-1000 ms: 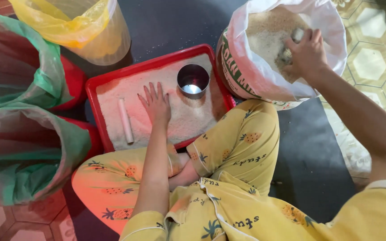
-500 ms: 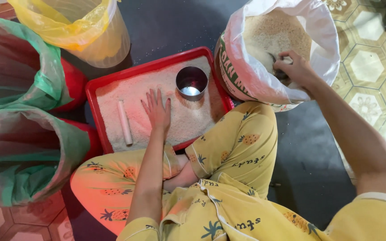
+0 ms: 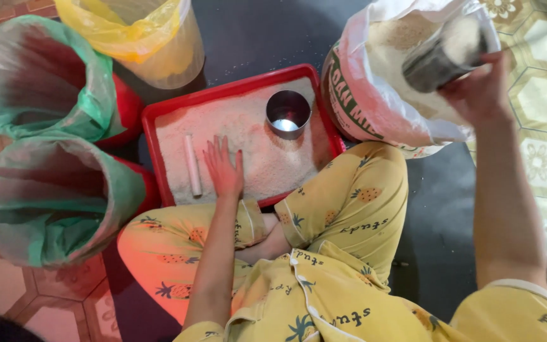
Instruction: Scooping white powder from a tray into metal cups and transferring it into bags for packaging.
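Observation:
My left hand (image 3: pixel 224 168) lies flat, fingers spread, on the rice in a red tray (image 3: pixel 153 126). A white stick (image 3: pixel 192 164) lies in the rice just left of that hand. An empty metal cup (image 3: pixel 288 114) stands upright at the tray's far right. My right hand (image 3: pixel 480 88) grips a second metal cup (image 3: pixel 446 52), heaped with rice and tilted, lifted above the open white rice sack (image 3: pixel 375 82).
Two red buckets lined with green bags (image 3: pixel 45 76) (image 3: pixel 58 196) stand left of the tray. A container lined with a yellow bag (image 3: pixel 144 35) is at the top. My folded legs in yellow patterned cloth (image 3: pixel 349 202) sit close against the tray's near edge.
My right hand has come up out of the sack with the metal cup full of rice. The left hand stays flat on the tray.

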